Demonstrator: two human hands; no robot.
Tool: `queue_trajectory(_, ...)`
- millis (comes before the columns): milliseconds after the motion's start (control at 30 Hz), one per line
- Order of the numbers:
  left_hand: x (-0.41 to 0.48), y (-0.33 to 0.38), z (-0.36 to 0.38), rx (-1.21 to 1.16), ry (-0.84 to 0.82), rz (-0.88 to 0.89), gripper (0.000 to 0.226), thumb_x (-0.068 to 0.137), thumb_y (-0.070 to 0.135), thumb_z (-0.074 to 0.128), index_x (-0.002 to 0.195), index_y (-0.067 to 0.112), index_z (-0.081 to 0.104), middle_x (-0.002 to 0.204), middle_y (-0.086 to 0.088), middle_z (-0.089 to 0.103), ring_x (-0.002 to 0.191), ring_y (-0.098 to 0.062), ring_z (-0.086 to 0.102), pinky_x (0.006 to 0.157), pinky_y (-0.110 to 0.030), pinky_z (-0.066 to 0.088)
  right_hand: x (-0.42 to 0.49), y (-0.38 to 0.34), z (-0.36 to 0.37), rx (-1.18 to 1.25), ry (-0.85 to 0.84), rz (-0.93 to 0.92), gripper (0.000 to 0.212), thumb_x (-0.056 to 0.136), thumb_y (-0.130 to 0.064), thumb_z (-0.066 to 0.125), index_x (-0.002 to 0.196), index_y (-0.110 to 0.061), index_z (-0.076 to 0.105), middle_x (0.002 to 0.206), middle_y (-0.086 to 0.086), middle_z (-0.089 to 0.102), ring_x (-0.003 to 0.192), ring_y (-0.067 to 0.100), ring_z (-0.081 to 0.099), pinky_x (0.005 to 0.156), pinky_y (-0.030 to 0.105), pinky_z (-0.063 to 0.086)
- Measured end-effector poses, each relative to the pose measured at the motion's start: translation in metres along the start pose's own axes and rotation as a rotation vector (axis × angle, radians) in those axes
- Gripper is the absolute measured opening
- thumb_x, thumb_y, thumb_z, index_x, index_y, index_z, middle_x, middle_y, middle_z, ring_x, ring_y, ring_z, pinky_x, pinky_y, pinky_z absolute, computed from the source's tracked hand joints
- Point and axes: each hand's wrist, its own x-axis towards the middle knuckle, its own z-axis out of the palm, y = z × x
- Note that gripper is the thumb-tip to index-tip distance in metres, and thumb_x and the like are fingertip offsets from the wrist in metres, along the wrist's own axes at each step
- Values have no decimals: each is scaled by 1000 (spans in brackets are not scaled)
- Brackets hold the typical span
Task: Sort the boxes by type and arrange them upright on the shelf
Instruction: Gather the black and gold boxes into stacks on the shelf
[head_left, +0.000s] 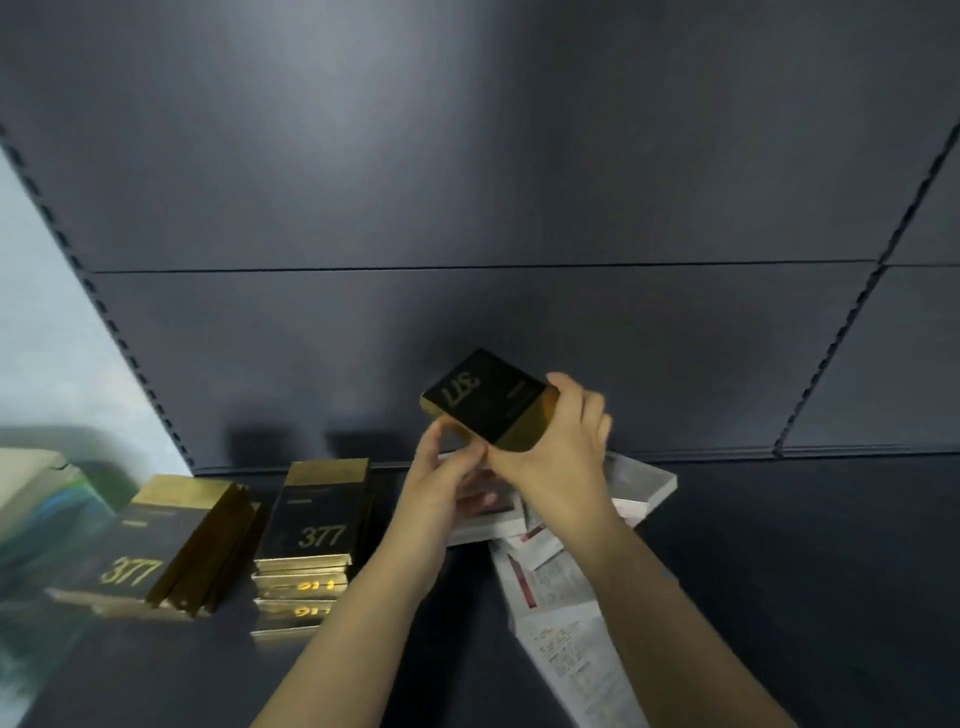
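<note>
Currently one view only: head.

**Pos. of parts**
- Held box (485, 400), black w/ gold end and "377" print inverted, is in the air and tilted. It sits above the shelf (779, 545), just in front of the back panel (467, 182), over the heap of white-and-red boxes (641, 480).
- Right hand (561, 441) grips the gold end, thumb on the near side and fingers (569, 384) curled round the far edge.
- Left hand (447, 467) is under the near lower corner, fingers curled up and touching the box. Cannot tell whether they clamp or only steady it.
- Same-type stock lies to the left: a flat stack (311, 514), then a leaning row (171, 540). Neither is upright.
- Green-and-white boxes (52, 499) are at far left, blurred.

**Step (judged):** re-orienting the box before standing it up. No box visibly stands upright yet, so the task looks early.

**Risks**
1. Print inverted: if set down as is, the box stands upside down.
2. Grip is at one end only, so the box may pivot or slip during the turn.
3. A drop would land on the white-and-red heap and mix types.
4. Placing near the leaning row may knock it flat, as it has no visible side support.
</note>
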Motion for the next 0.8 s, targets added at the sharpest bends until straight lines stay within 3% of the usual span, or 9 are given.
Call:
queue_trajectory(100,-4,12,-34,-83,74,75,40,92,16,60,130,23,49,117,-3,69,106,-20,68,85,-40,57,-30,-24,41,-12,-55,-61,104,59,-44,80,143,-25,22,133,-2,28,124,16,29,105,37,36)
queue_trajectory(167,-10,20,-61,-27,142,136,35,93,16,59,126,28,53,116,1,69,107,-18,67,92,-41,56,-40,-31,54,155,-201,-23,102,65,-38,83,145,-28,20,133,-6,27,123,11,34,99,28,40)
queue_trajectory(233,-16,25,-87,2,123,176,32,95,17,56,125,30,56,115,1,71,105,-18,69,89,-39,57,-44,-35,62,488,-390,128,83,77,-23,79,142,-27,28,131,-6,42,115,9,51,86,19,47)
queue_trajectory(300,-21,28,-107,3,103,198,33,96,17,54,127,27,58,116,-2,71,103,-18,69,82,-30,58,-45,-36,71,721,-511,264,50,87,-15,69,132,-22,48,117,-1,63,95,11,66,76,24,53)
queue_trajectory(400,-27,26,-128,66,155,216,30,96,19,56,124,26,62,114,-4,72,104,-23,68,86,-33,54,-50,-40,84,867,-632,342,23,91,-11,62,113,-16,64,97,2,72,73,11,65,69,30,52)
queue_trajectory(467,-30,23,-138,59,206,198,24,94,18,58,117,21,65,110,-5,74,101,-26,69,88,-39,54,-49,-43,89,925,-634,357,21,90,-7,61,111,-12,64,91,2,73,70,12,64,66,30,52)
queue_trajectory(600,-32,25,-163,-109,379,85,12,93,17,59,104,13,58,76,-5,67,59,-17,63,57,-28,52,-38,-47,93,1038,-542,448,15,92,0,56,106,-5,56,102,13,66,87,20,64,73,37,55)
queue_trajectory(667,-31,29,-177,-116,430,67,10,94,20,59,103,17,59,75,-4,65,57,-15,60,56,-27,49,-31,-47,93,1065,-554,484,17,93,1,52,110,-3,52,104,17,64,90,25,64,74,44,56)
queue_trajectory(800,-37,36,-187,123,272,49,17,94,21,58,111,21,59,70,1,61,51,-8,54,49,-21,46,-21,-52,98,934,-538,488,25,93,-15,59,115,-4,57,102,15,67,89,26,66,72,42,56)
